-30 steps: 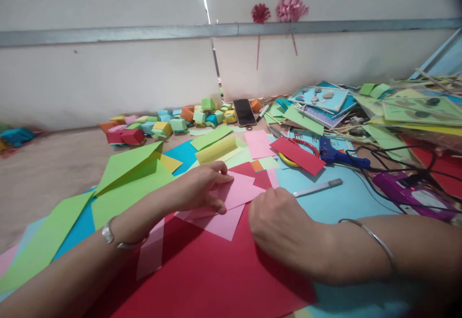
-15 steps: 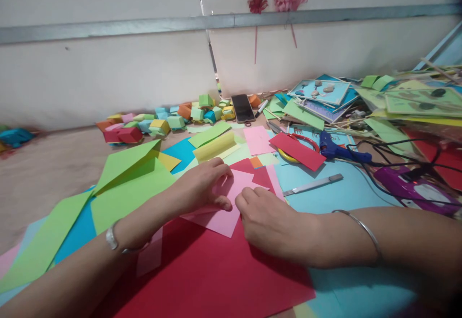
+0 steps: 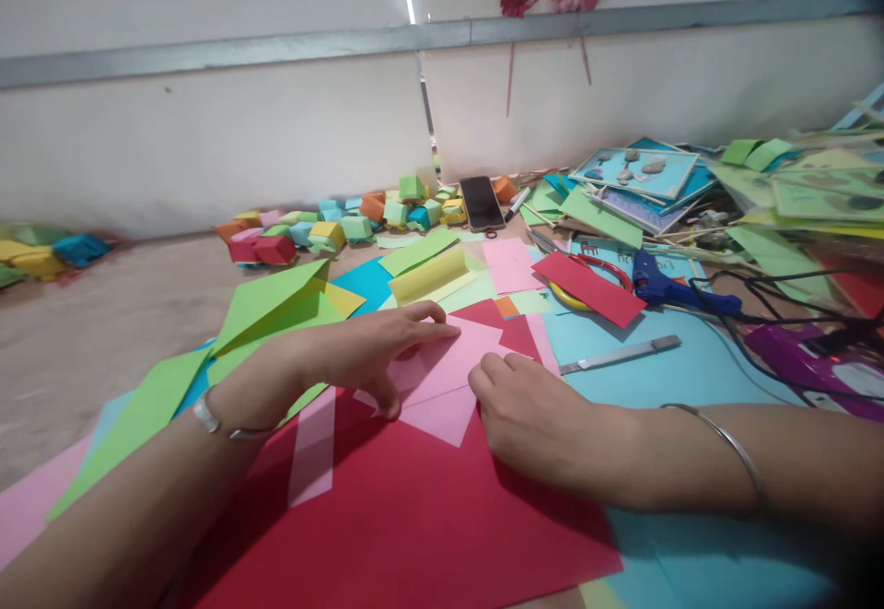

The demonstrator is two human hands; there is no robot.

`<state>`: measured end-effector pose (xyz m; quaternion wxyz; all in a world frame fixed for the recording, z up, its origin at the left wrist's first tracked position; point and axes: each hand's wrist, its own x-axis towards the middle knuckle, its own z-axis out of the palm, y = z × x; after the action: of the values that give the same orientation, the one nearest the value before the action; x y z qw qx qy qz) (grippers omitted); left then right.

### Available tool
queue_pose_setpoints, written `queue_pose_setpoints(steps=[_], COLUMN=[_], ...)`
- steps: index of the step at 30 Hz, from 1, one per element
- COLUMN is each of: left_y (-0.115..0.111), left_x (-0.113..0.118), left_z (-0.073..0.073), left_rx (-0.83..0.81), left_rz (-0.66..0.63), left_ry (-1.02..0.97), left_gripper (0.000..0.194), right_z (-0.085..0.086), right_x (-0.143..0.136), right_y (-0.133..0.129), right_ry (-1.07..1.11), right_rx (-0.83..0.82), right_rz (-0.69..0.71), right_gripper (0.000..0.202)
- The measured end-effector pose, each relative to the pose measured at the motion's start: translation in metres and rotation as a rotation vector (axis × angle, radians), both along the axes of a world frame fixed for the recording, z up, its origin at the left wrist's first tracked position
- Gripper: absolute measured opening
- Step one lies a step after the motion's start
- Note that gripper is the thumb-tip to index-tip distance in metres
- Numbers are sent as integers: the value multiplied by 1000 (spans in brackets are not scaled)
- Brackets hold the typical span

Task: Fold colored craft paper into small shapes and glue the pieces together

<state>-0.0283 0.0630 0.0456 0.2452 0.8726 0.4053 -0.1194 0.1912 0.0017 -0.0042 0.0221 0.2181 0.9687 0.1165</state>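
Note:
A folded piece of pink paper (image 3: 456, 356) lies on a large red sheet (image 3: 414, 517). My left hand (image 3: 369, 346) reaches over its left side, thumb and fingers spread apart, fingertips at the paper. Closed at the paper's right corner is my right hand (image 3: 525, 411), its curled fingers pinching the edge; the fingertips are partly hidden. A narrow pink strip (image 3: 312, 452) rests on the red sheet below my left wrist. Just beyond my right hand, a utility knife (image 3: 622, 354) lies on light blue paper (image 3: 594, 333).
Green sheets (image 3: 269, 305) lie at left. Small folded paper blocks (image 3: 328, 236) and a phone (image 3: 482, 204) line the wall. Scissors (image 3: 600, 268) sit under a red card (image 3: 587, 288), beside a blue glue gun (image 3: 680, 286) with black cables. Framed pictures (image 3: 635, 171) pile up at right.
My left hand has spread wider, its thumb moving left and down and its fingers stretching across the pink paper. My right hand keeps its place at the paper's corner. The view has shifted slightly left.

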Motion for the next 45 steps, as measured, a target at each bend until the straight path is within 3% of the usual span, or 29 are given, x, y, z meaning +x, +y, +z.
queue_pose_setpoints(steps=[13, 18, 20, 23, 25, 29, 34, 38, 41, 45], left_y=[-9, -5, -1, 4, 5, 0, -3, 0, 4, 7], left_x=[-3, -11, -12, -5, 2, 13, 21, 25, 25, 20], left_z=[9, 13, 11, 6, 0, -14, -33, -40, -41, -42], left_rx=[63, 15, 45, 267, 354, 296, 268, 212, -2, -156], left_rz=[-98, -85, 26, 352, 454, 474, 574, 621, 717, 796], left_ry=[190, 34, -56, -84, -63, -113, -284, -426, -679, -1004], left_gripper=[100, 86, 69, 36, 31, 34, 59, 51, 31, 23], right_z=[1, 1, 1, 0, -2, -6, -2, 5, 13, 33], right_x=[-1, 0, -1, -2, -3, -4, -5, -8, -10, 3], right_y=[2, 2, 1, -3, -6, -11, -16, -22, -9, 43], right_ry=[-25, -13, -23, -34, -24, -44, -120, -127, 70, 507], right_rx=[-5, 7, 7, 18, 50, 122, 135, 67, 43, -49], right_rz=[-1, 5, 8, 4, -2, -8, 5, 1, -56, -297], right_gripper=[16, 16, 16, 15, 16, 17, 20, 24, 27, 31])
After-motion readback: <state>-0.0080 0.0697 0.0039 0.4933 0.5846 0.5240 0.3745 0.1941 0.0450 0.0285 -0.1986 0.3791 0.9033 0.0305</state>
